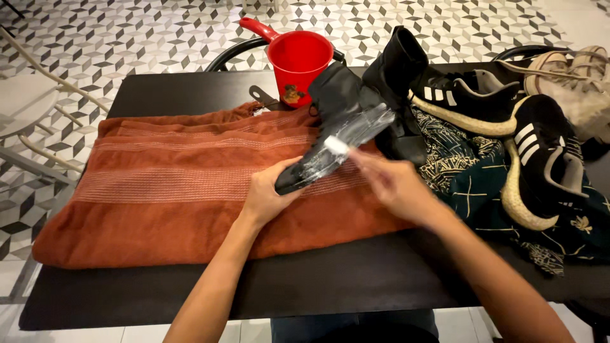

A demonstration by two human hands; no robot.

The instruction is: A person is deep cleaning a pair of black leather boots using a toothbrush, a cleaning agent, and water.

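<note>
One black boot (pixel 337 127) is lying on its side across the right part of one rust-orange towel (pixel 184 184), its sole smeared with white foam and turned up toward the camera. The left hand (pixel 270 194) is gripping the toe end of the boot, thumb on the near side and fingers curled underneath it, so the fingers are pinching the toe between them. The right hand (pixel 391 181) is hovering at the middle of the sole, blurred; its fingers are looking bunched together around something small and pale (pixel 337 145) that is touching the foam, but what that thing is cannot be told. A second black boot (pixel 397 82) is standing just behind the first, to the far right of it, its shaft tilting back.

The towel is spreading over the left and middle of one dark table (pixel 318 286), reaching nearly to the left edge. One red jug (pixel 297 63) with a handle is standing at the far edge of the table, just beside the boot's shaft. To the right, two black sneakers with white stripes (pixel 502 121) are lying on one dark patterned cloth (pixel 476 184), one with its pale sole turned sideways. At the far right corner, two beige shoes (pixel 575 79) with laces are sitting close together. One light chair (pixel 25 108) is showing at the left, on the patterned tile floor (pixel 140 32), well apart from the hands.
</note>
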